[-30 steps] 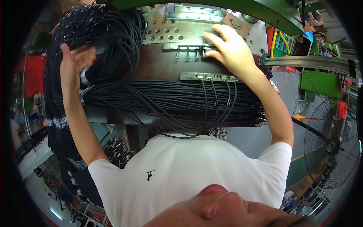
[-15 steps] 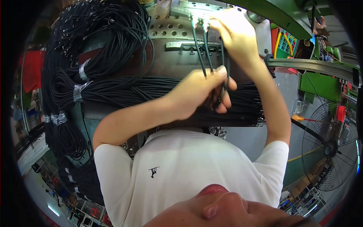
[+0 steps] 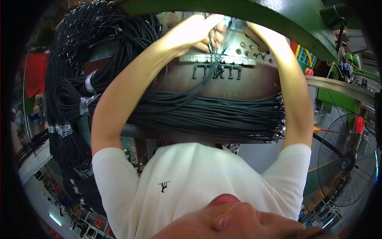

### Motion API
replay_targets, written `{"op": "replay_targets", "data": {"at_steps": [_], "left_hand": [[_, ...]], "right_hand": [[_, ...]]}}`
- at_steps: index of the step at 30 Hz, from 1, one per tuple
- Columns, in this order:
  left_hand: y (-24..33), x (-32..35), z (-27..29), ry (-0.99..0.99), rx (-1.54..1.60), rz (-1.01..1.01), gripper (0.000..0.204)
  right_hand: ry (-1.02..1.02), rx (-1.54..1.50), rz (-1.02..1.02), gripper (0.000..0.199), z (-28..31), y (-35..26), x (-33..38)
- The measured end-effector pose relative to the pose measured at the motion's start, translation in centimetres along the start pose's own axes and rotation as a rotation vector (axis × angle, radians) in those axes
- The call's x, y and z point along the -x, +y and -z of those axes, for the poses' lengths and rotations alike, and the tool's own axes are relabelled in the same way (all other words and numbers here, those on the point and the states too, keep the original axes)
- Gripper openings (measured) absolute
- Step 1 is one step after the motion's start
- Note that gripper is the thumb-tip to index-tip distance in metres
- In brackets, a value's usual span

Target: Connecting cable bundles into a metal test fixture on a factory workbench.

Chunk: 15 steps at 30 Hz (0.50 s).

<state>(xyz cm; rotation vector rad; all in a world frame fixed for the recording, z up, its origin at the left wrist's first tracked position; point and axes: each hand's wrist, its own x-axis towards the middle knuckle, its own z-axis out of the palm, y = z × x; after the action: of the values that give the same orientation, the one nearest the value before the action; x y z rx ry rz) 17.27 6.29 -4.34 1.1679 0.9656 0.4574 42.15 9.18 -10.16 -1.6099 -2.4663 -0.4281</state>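
My left hand (image 3: 201,34) has reached to the lit work area of the machine, fingers curled round a few thin black cables (image 3: 216,49). The cables hang down from it and are smeared by motion. My right hand (image 3: 260,31) is up at the same area, to the right. A green machine arm and the glare hide its fingers. Just below my hands, a black comb-shaped plastic piece (image 3: 234,67) with several prongs sticks out from a pale metal bar (image 3: 242,60). The loose cables cross in front of both.
A thick bundle of black cables (image 3: 207,115) lies across the bench nearer to me. Coiled cables (image 3: 71,89) with clear ties are heaped on the left. The green machine arm (image 3: 294,20) overhangs the work area. A red button (image 3: 309,72) and a fan (image 3: 344,163) are at right.
My left hand has moved up and away from me to the machine with the cables. My right hand has shifted right, partly behind the green arm. The black comb-shaped piece shows more fully.
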Motion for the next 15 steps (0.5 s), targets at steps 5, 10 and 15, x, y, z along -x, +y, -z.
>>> {"op": "replay_targets", "data": {"at_steps": [5,10,15], "left_hand": [[-3.8,-2.2,6.0,0.382,-1.463,-0.701,0.020],[-3.5,-4.3,7.0,0.364,-1.528,-1.393,0.021],[-5.2,-5.4,7.2,0.313,-1.334,-0.865,0.019]], "right_hand": [[0.273,-0.054,0.054,0.018,3.5,-7.1,0.0],[0.287,0.036,0.107,0.010,2.5,-5.1,0.8],[0.188,-0.007,0.097,0.011,2.5,-5.5,0.4]]}}
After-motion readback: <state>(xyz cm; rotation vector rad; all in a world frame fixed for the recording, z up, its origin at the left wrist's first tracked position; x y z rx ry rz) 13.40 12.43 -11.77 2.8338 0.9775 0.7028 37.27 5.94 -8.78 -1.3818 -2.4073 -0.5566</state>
